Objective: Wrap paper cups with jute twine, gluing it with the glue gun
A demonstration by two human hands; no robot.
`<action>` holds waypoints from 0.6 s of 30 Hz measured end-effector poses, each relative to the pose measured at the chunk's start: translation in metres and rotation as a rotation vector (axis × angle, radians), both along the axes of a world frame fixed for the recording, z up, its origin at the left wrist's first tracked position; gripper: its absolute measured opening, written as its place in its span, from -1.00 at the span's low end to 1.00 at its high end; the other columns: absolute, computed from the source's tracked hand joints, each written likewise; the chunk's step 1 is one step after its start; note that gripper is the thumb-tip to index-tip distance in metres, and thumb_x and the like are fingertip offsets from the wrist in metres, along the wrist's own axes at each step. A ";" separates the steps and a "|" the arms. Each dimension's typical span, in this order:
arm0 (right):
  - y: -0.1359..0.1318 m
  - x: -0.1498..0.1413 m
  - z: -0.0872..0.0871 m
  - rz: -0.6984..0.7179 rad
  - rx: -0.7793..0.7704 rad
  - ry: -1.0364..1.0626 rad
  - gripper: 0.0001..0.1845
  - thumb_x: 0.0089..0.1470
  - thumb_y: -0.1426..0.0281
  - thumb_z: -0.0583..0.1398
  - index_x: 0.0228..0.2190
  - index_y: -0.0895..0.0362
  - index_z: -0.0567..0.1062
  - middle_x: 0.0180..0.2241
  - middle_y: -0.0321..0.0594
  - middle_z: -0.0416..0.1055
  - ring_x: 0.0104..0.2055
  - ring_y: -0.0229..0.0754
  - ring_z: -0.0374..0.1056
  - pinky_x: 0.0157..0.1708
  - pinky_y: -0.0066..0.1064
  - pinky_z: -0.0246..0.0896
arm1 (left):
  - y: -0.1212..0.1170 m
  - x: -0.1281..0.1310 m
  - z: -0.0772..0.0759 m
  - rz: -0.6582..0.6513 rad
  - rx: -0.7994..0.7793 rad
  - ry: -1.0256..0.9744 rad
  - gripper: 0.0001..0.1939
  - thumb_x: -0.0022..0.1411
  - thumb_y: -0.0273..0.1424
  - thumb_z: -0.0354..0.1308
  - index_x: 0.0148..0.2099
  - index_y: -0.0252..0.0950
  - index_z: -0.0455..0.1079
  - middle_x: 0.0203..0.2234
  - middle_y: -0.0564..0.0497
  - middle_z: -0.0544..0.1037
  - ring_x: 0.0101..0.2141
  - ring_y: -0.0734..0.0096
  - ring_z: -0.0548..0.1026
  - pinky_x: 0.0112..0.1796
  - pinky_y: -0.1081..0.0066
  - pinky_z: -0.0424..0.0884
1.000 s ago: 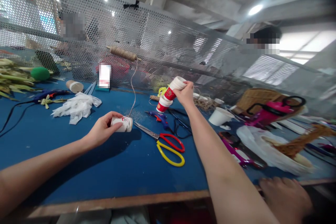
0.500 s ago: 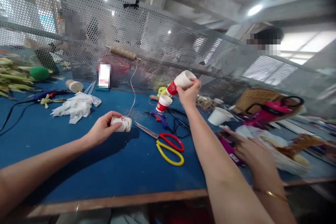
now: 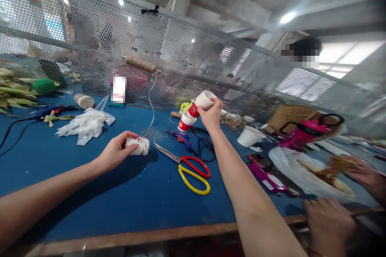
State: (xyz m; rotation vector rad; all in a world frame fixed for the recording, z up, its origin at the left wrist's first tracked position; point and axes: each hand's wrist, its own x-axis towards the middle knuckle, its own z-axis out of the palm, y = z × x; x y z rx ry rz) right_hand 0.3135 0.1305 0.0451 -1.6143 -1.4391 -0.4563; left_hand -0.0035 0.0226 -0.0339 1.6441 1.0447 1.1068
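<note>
My left hand (image 3: 116, 153) is closed round a small white paper cup (image 3: 138, 145) lying on its side on the blue table (image 3: 126, 204); a strand of twine (image 3: 151, 100) runs from it up to a spool (image 3: 140, 64) on the mesh wall. Farther out, my right hand (image 3: 211, 113) grips a red-and-white paper cup (image 3: 201, 102), tilted, just above and touching another red-and-white cup (image 3: 186, 121) standing on the table.
Red-and-yellow scissors (image 3: 188, 168) lie between my arms, a blue glue gun (image 3: 180, 136) behind them. A white cup (image 3: 249, 136), pink tools (image 3: 267, 173), a plastic bag (image 3: 298, 170) and another person's hands (image 3: 330, 225) are on the right. White mesh scraps (image 3: 86, 125) lie left.
My right hand has lowered its cup back down onto the standing cup. The other person's hands have shifted from the pink tools to the bag and the table edge.
</note>
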 end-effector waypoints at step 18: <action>-0.059 -0.080 -0.025 0.577 -0.584 0.281 -0.58 0.00 0.11 0.03 -0.56 0.17 0.45 -0.43 -0.10 0.43 -0.33 -0.11 0.34 -0.25 -0.26 0.22 | -0.006 -0.001 0.014 -0.043 0.068 -0.109 -0.70 0.05 -0.29 0.09 -0.17 -0.33 0.25 -0.33 -0.02 0.47 -0.37 0.44 0.42 -0.34 0.43 0.37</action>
